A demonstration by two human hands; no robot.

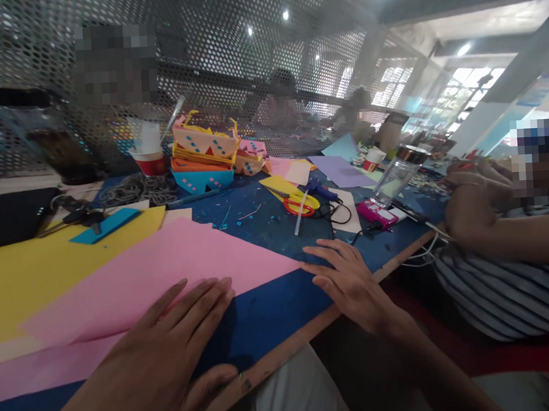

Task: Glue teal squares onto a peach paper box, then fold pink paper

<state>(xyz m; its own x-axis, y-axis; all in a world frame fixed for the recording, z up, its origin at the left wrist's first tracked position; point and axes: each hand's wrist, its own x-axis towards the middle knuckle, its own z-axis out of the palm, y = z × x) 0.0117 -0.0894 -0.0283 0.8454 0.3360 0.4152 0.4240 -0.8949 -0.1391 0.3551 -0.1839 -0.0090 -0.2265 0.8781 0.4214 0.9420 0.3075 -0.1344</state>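
Observation:
A large pink paper sheet [167, 266] lies folded on the blue table [271, 316]. My left hand [167, 352] rests flat on its near part, fingers stretched out and together, pressing the paper down. My right hand [347, 275] lies flat on the table just past the sheet's right corner, fingers spread, the fingertips touching that corner. Neither hand holds anything. A yellow sheet [34, 273] lies under the pink one at the left.
Orange-handled scissors [297, 204], a pink phone [376, 215], a clear glass [393, 178], cables and paper scraps lie mid-table. Stacked paper crafts [205, 154] and a paper cup [150, 154] stand before a perforated metal screen. A person in a striped shirt [504, 285] sits at the right.

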